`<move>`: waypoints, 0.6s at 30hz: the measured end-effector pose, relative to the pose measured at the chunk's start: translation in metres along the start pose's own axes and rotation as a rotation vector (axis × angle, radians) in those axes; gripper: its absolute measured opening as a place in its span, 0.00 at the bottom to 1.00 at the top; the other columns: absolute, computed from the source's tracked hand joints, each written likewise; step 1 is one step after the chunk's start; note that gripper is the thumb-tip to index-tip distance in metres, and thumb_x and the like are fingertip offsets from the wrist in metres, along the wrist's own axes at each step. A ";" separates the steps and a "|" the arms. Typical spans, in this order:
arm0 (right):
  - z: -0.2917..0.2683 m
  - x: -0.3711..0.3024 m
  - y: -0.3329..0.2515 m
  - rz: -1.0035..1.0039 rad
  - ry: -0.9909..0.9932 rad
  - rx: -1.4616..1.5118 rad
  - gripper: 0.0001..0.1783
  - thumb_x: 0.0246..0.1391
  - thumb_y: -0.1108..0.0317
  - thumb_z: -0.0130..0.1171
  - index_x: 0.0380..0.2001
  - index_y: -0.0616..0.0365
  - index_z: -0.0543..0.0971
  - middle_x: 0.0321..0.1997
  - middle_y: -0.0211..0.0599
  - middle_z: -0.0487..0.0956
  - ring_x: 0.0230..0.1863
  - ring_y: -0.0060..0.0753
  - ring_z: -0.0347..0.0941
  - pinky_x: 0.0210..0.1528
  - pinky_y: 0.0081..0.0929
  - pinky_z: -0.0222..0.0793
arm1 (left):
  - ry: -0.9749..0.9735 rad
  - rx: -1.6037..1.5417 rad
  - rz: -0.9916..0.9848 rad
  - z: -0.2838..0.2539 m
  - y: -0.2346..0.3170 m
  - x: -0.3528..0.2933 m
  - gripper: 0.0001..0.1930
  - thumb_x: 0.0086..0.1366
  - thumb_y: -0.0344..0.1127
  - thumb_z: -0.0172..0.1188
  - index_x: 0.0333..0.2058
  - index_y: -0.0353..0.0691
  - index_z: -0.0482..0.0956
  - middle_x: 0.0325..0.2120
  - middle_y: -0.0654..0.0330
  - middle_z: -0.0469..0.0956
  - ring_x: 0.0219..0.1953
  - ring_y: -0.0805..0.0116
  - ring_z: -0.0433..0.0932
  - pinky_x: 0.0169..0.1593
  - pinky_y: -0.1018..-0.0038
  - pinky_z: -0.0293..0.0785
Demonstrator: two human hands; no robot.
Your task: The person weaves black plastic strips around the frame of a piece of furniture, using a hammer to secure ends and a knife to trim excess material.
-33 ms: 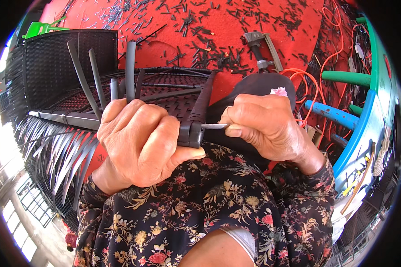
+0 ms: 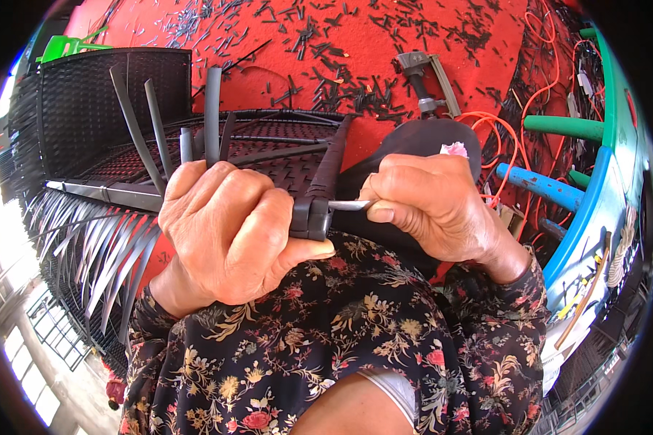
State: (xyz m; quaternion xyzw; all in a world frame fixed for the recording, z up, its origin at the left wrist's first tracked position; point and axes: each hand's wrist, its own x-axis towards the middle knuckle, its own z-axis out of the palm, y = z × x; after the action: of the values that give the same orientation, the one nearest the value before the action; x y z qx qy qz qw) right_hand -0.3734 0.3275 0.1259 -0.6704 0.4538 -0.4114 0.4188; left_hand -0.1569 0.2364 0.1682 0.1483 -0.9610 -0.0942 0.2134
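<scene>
A black woven wicker frame (image 2: pixel 276 163) lies across my lap, its near corner toward the middle of the view. My left hand (image 2: pixel 228 232) is wrapped round the near rail by that corner, thumb underneath. Black strips are wound about the corner end (image 2: pixel 310 220). From its right side a flat weaving strip (image 2: pixel 350 206) runs to my right hand (image 2: pixel 432 206), which is closed in a pinch on it, and the strip looks pulled straight. Several loose upright strip ends (image 2: pixel 212 116) stick up behind my left knuckles.
Many pale strip ends (image 2: pixel 109 268) hang from the frame at left. On the red floor cloth (image 2: pixel 254 80) lie scattered black offcuts and a nail gun (image 2: pixel 417 76) with an orange hose (image 2: pixel 497 127). A green and blue rack (image 2: pixel 588 174) stands at right, a green stool (image 2: pixel 62 47) far left.
</scene>
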 end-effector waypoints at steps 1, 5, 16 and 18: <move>-0.001 0.000 0.002 0.031 -0.018 0.021 0.07 0.55 0.68 0.60 0.32 0.60 0.76 0.23 0.38 0.74 0.24 0.41 0.74 0.25 0.32 0.67 | -0.005 0.003 0.000 -0.001 0.001 0.000 0.27 0.53 0.58 0.61 0.29 0.34 0.70 0.20 0.55 0.71 0.19 0.59 0.69 0.25 0.66 0.63; 0.023 -0.010 0.001 0.416 0.000 0.849 0.15 0.64 0.58 0.52 0.40 0.59 0.77 0.17 0.22 0.69 0.17 0.11 0.62 0.18 0.14 0.56 | 0.008 0.006 -0.032 -0.001 -0.001 0.002 0.27 0.53 0.58 0.61 0.28 0.34 0.71 0.21 0.55 0.71 0.20 0.58 0.70 0.26 0.66 0.63; 0.058 -0.009 -0.001 0.299 0.185 1.314 0.15 0.62 0.60 0.53 0.43 0.63 0.75 0.18 0.31 0.71 0.14 0.19 0.63 0.16 0.17 0.58 | 0.019 -0.017 -0.029 -0.001 -0.009 0.008 0.25 0.54 0.57 0.62 0.29 0.36 0.71 0.20 0.56 0.72 0.20 0.60 0.70 0.26 0.67 0.62; 0.045 -0.008 0.006 0.083 0.251 0.474 0.15 0.58 0.62 0.58 0.42 0.62 0.75 0.21 0.35 0.72 0.18 0.26 0.68 0.18 0.22 0.62 | 0.031 -0.019 -0.013 0.000 -0.009 0.009 0.26 0.54 0.57 0.62 0.30 0.36 0.71 0.20 0.57 0.71 0.19 0.60 0.70 0.26 0.67 0.62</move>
State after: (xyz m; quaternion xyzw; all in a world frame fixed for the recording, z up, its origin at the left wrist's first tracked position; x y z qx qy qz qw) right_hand -0.3351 0.3422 0.1051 -0.4781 0.4202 -0.5686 0.5211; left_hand -0.1622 0.2251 0.1693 0.1540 -0.9557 -0.1025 0.2290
